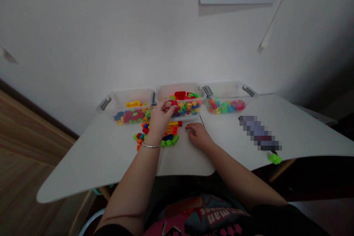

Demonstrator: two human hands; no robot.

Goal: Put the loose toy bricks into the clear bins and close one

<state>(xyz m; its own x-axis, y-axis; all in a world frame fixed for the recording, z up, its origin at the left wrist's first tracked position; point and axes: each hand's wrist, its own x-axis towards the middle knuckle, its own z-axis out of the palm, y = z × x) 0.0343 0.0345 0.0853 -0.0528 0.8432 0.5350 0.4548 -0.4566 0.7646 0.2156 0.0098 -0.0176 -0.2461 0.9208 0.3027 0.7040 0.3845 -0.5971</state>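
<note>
The left hand (160, 115) and its forearm hide part of the block pile (169, 129) below, whose small pieces blur together in orange, yellow, green and blue. Its thumb and fingers pinch a red block (174, 103), partly covered, its shape unclear, before the middle bin (166, 90). Right of the pile, the right hand (199, 136) lies on the table (185, 162), fingers loosely bent, thumb apart; farther right, a pixelated object (257, 131) is unreadable.

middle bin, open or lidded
Open: no lid covers the middle bin, and a red piece shows through its uncovered top.
</note>
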